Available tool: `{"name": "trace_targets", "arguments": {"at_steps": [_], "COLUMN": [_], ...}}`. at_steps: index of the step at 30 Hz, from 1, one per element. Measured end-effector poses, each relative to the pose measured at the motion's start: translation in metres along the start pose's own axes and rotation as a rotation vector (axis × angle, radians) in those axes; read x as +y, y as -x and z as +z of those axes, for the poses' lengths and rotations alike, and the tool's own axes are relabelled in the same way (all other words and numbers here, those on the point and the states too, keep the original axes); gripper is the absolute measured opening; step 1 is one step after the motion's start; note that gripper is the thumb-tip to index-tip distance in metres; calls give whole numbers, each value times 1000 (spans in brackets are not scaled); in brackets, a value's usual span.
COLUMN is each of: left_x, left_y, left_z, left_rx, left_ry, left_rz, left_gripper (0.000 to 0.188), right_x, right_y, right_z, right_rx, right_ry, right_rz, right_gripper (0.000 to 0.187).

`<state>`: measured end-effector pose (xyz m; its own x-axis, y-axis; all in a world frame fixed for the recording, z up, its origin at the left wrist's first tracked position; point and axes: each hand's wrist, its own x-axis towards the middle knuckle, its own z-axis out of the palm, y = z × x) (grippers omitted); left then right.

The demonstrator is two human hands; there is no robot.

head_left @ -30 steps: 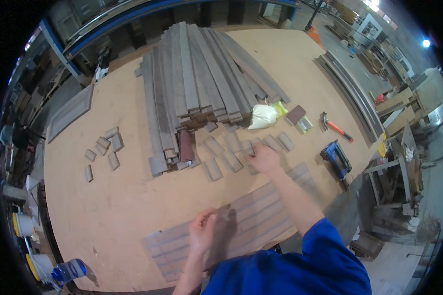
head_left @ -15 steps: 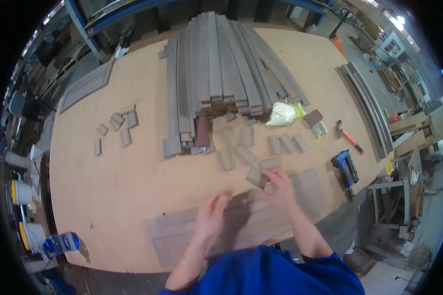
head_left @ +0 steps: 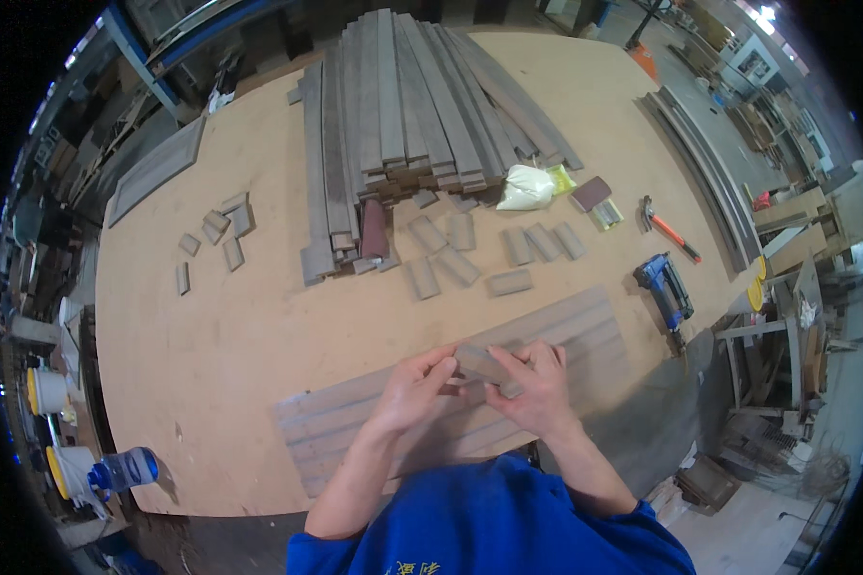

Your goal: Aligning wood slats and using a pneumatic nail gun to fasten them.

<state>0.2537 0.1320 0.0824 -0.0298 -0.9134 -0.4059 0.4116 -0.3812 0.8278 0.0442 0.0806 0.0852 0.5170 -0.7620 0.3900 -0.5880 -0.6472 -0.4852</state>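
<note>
Left hand: the person's left hand (head_left: 417, 388) had thumb and fingers drawn together at the left end of a small grey wooden block (head_left: 486, 366).
Right hand: the right hand (head_left: 535, 391) pinched the same block near its right end, thumb on the near side and fingers on the far side.
Held block: it sat between the two hands, above a long slatted panel (head_left: 585, 331).
Slatted panel: it lay along the near edge of the tabletop (head_left: 230, 383), partly covered by the hands and forearms.
Closest obstacle: one loose block (head_left: 510, 282) lay just beyond the panel.
Middle blocks: a row of three blocks (head_left: 545, 242) rested farther off, with a looser group of four (head_left: 455, 265) to their left.
Left blocks: a scattered cluster (head_left: 233, 253) lay well apart from the panel.
Far side: a large stack of long planks (head_left: 388, 96) filled the far middle; a maroon roll (head_left: 374, 230) leaned at its near end.
Right side: a white bag (head_left: 527, 189), a maroon pad (head_left: 592, 195), an orange-handled hammer (head_left: 671, 233) and a blue nail gun (head_left: 665, 295) lay right of the stack, the nail gun nearest.
Edges: long strips (head_left: 705, 177) lined the right; a clear bottle (head_left: 125, 470) was at the near left.
</note>
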Motion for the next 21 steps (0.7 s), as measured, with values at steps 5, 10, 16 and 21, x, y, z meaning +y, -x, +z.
{"name": "trace_targets", "arguments": {"at_steps": [5, 10, 16, 21], "left_x": [-6, -1, -9, -11], "left_y": [2, 0, -1, 3], "left_z": [-3, 8, -10, -25], "left_rx": [38, 243, 66, 34], "left_ry": [-99, -303, 28, 75], "left_rz": [28, 4, -83, -45], "left_gripper": [28, 31, 29, 42], "right_x": [-11, -23, -18, -17], "right_y": [11, 13, 11, 2], "right_z": [4, 8, 13, 24], "right_rx": [-4, -13, -40, -70], "right_ry": [13, 38, 33, -15], "right_rz": [23, 33, 36, 48], "right_gripper": [60, 59, 58, 57]}}
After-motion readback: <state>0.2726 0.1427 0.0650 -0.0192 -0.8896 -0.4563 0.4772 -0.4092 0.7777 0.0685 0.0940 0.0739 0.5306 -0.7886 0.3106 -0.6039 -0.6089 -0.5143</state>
